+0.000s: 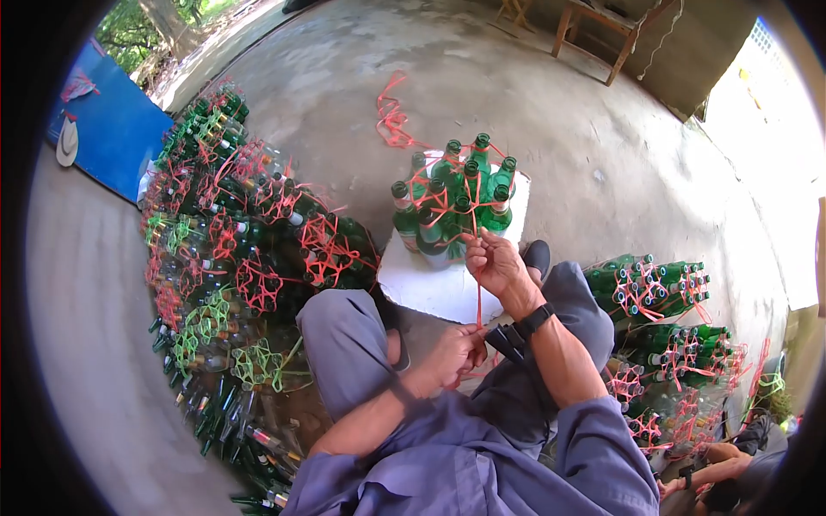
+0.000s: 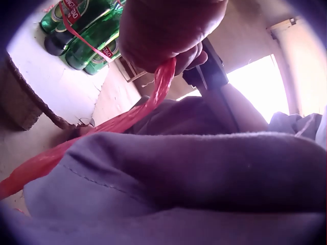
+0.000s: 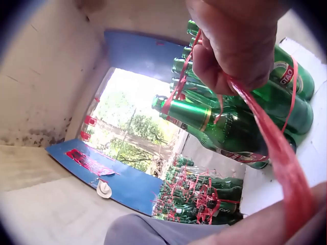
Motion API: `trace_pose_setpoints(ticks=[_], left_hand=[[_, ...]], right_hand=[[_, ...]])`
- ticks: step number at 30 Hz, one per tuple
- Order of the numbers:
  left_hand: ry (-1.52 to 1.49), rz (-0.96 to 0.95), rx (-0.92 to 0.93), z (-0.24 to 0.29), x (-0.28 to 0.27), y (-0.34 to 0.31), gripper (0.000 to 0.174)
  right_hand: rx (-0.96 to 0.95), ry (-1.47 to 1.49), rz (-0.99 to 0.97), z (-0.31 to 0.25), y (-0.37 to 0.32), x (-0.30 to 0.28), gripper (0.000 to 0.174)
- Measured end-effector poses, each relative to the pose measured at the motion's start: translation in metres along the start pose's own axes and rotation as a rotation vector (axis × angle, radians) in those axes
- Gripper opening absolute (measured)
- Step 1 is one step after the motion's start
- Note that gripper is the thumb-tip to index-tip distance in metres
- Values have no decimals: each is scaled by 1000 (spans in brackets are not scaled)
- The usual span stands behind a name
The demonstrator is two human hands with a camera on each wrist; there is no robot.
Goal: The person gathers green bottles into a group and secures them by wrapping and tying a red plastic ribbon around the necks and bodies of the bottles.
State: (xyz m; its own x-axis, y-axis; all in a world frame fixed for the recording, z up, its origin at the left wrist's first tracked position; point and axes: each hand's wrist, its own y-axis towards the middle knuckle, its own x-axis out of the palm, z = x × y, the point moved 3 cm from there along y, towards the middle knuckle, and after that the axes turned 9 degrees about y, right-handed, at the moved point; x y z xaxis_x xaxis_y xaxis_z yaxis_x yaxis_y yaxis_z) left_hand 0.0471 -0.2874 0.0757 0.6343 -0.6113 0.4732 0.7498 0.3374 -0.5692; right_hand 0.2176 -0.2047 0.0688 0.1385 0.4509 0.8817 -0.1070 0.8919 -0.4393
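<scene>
A cluster of green glass bottles (image 1: 432, 225) stands upright on a white board (image 1: 413, 284), with red plastic twine looped among the necks. My right hand (image 1: 497, 265) pinches the red twine (image 1: 478, 301) close to the near bottles. From there the strand runs taut down to my left hand (image 1: 456, 354), whose curled fingers grip it above my lap. In the left wrist view, a loose length of twine (image 2: 122, 120) trails from beneath the left hand (image 2: 173, 33). The right wrist view shows the right hand (image 3: 237, 48) in front of the bottles, partly hiding them.
Many tied bottles (image 1: 232, 198) are heaped on the left, and more bundles (image 1: 654, 284) lie to the right. Loose red twine (image 1: 391, 112) rests on the concrete beyond the board. Another person's arm (image 1: 710, 473) shows at lower right. A wooden table (image 1: 602, 21) stands at the back.
</scene>
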Motion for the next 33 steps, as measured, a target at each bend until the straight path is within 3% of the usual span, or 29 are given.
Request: trace_pose_setpoints(ticks=[2, 4, 8, 10, 14, 17, 20, 27, 33], left_hand=[[-2, -4, 8, -1, 0, 0, 21], [-19, 15, 18, 0, 1, -2, 20], [3, 12, 35, 1, 0, -4, 19], [2, 14, 20, 0, 0, -4, 19], [44, 50, -9, -1, -1, -3, 20], [76, 53, 3, -3, -4, 0, 23], [86, 46, 17, -4, -6, 1, 25], [101, 57, 14, -10, -7, 5, 28], [61, 83, -30, -15, -8, 7, 29]], right_hand=[[-21, -24, -3, 1, 4, -5, 22], [-280, -134, 175, 3, 1, -3, 17], [-370, -296, 87, -2, -3, -8, 15], [-543, -468, 180, -5, -13, -6, 21], [-701, -593, 212, -11, -16, -6, 28], [-856, -937, 157, -20, -18, 3, 50], [-944, -1166, 138, -8, -32, 30, 46], [-858, -1203, 13, 6, -26, 40, 23], [-845, -1242, 144, 11, -22, 40, 19]])
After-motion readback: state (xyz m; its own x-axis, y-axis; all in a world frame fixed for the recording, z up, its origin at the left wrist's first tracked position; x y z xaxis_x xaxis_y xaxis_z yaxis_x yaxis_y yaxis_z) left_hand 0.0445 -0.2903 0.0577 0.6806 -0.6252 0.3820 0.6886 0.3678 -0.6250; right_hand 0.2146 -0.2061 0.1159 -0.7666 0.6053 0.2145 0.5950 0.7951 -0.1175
